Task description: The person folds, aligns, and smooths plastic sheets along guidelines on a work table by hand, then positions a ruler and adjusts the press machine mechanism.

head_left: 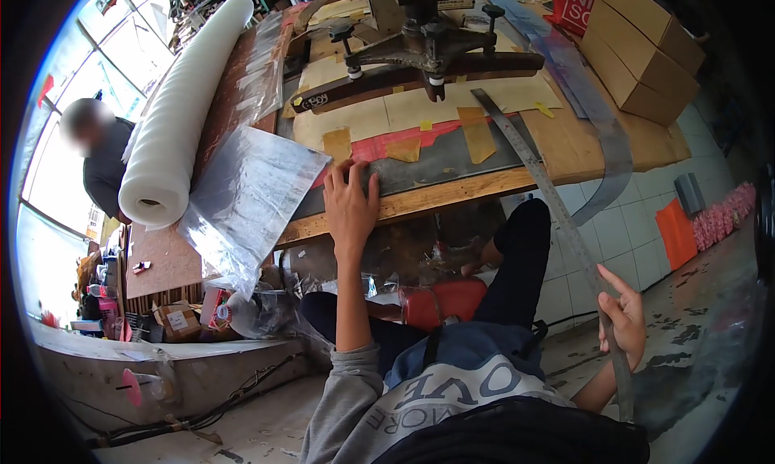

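My right hand grips a long metal ruler, with the index finger raised alongside it. The ruler slants from my right side up to the worktable, its far end over the pale sheet there. On the table's front edge rests my left hand, fingers spread and a little bent, holding nothing. Just left of it a clear plastic sheet hangs over the table edge. In front of the hands lie a dark mat and pieces of brownish tape.
A metal press head with a curved bar stands over the table. A bubble-wrap roll lies at left, near another person. Cardboard boxes and a curled clear strip are at right. A red stool stands below.
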Available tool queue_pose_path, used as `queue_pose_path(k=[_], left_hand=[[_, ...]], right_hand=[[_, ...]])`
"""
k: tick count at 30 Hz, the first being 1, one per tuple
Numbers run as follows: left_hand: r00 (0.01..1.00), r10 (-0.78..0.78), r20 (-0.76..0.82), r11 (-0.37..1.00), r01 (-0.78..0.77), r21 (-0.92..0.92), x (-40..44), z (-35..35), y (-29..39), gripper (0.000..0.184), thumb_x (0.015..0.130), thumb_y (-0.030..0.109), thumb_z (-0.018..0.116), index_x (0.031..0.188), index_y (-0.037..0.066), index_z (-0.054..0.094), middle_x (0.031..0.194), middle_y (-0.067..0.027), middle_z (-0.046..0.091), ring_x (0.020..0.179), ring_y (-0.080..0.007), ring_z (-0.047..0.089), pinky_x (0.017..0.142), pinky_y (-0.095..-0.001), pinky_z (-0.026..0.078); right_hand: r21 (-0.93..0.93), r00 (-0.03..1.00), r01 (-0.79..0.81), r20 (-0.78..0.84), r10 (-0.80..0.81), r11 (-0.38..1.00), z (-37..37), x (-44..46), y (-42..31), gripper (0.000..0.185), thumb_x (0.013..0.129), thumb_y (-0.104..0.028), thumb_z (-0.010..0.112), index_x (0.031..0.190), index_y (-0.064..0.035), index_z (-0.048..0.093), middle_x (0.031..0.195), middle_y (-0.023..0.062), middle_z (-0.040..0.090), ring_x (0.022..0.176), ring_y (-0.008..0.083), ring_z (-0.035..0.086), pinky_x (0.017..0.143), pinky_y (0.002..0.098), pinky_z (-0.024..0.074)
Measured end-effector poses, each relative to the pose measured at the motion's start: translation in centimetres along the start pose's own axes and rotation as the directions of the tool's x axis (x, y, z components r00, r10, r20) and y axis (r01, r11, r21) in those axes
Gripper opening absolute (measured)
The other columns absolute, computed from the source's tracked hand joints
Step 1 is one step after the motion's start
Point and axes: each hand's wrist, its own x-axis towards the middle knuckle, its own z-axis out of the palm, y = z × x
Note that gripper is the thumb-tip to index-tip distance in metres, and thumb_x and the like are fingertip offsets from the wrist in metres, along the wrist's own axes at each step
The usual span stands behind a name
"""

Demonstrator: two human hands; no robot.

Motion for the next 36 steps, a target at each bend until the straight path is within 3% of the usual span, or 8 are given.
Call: queue_pose_path(k=[12, 15, 19, 23, 26, 28, 31, 36], left_hand=[[0.996, 0.093, -0.003, 0.992, -0.093, -0.085, -1.2, -1.3, 0.5, 0.015, 0.087, 0.016, 0.062, 0.100, 0.011, 0.065, 0.102, -0.0023, 0.063, 0.095, -0.0234, 0.060, 0.079, -0.0357, 0.045], [0.997, 0.070, -0.038, 0.995, -0.072, -0.067, -1.4, -1.3, 0.6, 0.011, 0.085, 0.013, 0.062, 0.096, 0.011, 0.066, 0.100, -0.0017, 0.065, 0.092, -0.0222, 0.061, 0.076, -0.0351, 0.046], [0.994, 0.041, -0.100, 0.999, -0.044, -0.025, -1.3, -0.8, 1.0, 0.012, 0.083, 0.012, 0.062, 0.094, 0.013, 0.068, 0.098, -0.0002, 0.066, 0.087, -0.0202, 0.063, 0.072, -0.0332, 0.047], [0.993, -0.003, -0.116, 1.000, 0.005, 0.020, -1.0, -0.6, 1.7, 0.014, 0.080, 0.011, 0.062, 0.092, 0.014, 0.069, 0.096, 0.0010, 0.067, 0.084, -0.0190, 0.063, 0.069, -0.0320, 0.047], [0.995, -0.015, -0.103, 0.999, 0.018, 0.027, -1.2, -0.6, 1.8, 0.017, 0.078, 0.011, 0.062, 0.094, 0.014, 0.069, 0.095, 0.0013, 0.067, 0.082, -0.0187, 0.064, 0.066, -0.0319, 0.047], [0.996, -0.028, -0.085, 0.999, 0.032, 0.039, -1.2, -0.8, 1.6, 0.018, 0.078, 0.011, 0.062, 0.094, 0.015, 0.069, 0.095, 0.0013, 0.067, 0.081, -0.0186, 0.064, 0.066, -0.0317, 0.047], [0.994, -0.040, -0.100, 0.998, 0.045, 0.045, -1.0, -0.9, 1.7, 0.020, 0.077, 0.011, 0.063, 0.094, 0.015, 0.070, 0.096, 0.0022, 0.067, 0.079, -0.0170, 0.064, 0.064, -0.0303, 0.047], [0.995, -0.055, -0.089, 0.997, 0.059, 0.043, -1.0, -0.9, 1.5, 0.021, 0.075, 0.012, 0.063, 0.094, 0.015, 0.071, 0.096, 0.0030, 0.068, 0.077, -0.0152, 0.065, 0.064, -0.0282, 0.047]], right_hand=[[-0.184, 0.925, 0.302, -0.180, -0.334, 0.935, -3.9, 14.8, -0.5, 0.045, 0.096, -0.023, 0.056, 0.137, -0.0044, 0.050, 0.062, -0.0028, 0.047, 0.042, 0.0035, 0.045, 0.033, 0.0218, 0.0343], [-0.370, 0.904, 0.355, -0.097, -0.416, 0.858, -4.1, 22.5, -1.7, 0.038, 0.095, -0.018, 0.057, 0.129, -0.0012, 0.055, 0.062, 0.0050, 0.058, 0.045, 0.0173, 0.056, 0.043, 0.0330, 0.0444], [-0.909, 0.794, 0.381, 0.228, -0.563, 0.169, -6.6, 28.9, -6.9, 0.025, 0.090, -0.013, 0.055, 0.103, 0.0070, 0.064, 0.089, 0.0305, 0.062, 0.087, 0.0479, 0.060, 0.076, 0.0472, 0.0487], [-0.781, 0.488, 0.616, 0.281, -0.826, 0.099, -1.3, 35.2, -17.2, 0.022, 0.089, -0.013, 0.057, 0.102, 0.0016, 0.067, 0.091, 0.0248, 0.066, 0.090, 0.0397, 0.064, 0.080, 0.0440, 0.0492], [-0.700, 0.729, 0.639, 0.418, -0.542, 0.319, 2.0, 44.4, -22.6, 0.026, 0.087, -0.013, 0.062, 0.109, 0.0009, 0.064, 0.082, 0.0107, 0.068, 0.069, 0.0149, 0.066, 0.064, 0.0302, 0.0512], [-0.450, 0.781, 0.586, 0.537, -0.320, 0.674, 4.4, 51.9, -22.1, 0.027, 0.086, -0.012, 0.062, 0.110, 0.0010, 0.063, 0.088, 0.0085, 0.068, 0.071, 0.0150, 0.066, 0.062, 0.0288, 0.0500], [-0.389, 0.547, 0.737, 0.823, -0.151, 0.553, 10.4, 54.5, -22.0, 0.031, 0.083, -0.011, 0.062, 0.112, 0.0002, 0.063, 0.096, 0.0071, 0.068, 0.081, 0.0146, 0.064, 0.070, 0.0290, 0.0511], [-0.473, 0.517, 0.786, 0.856, -0.004, 0.398, 14.5, 51.6, -22.9, 0.034, 0.081, -0.005, 0.059, 0.114, -0.0017, 0.064, 0.102, 0.0053, 0.069, 0.089, 0.0106, 0.059, 0.077, 0.0263, 0.0472]])
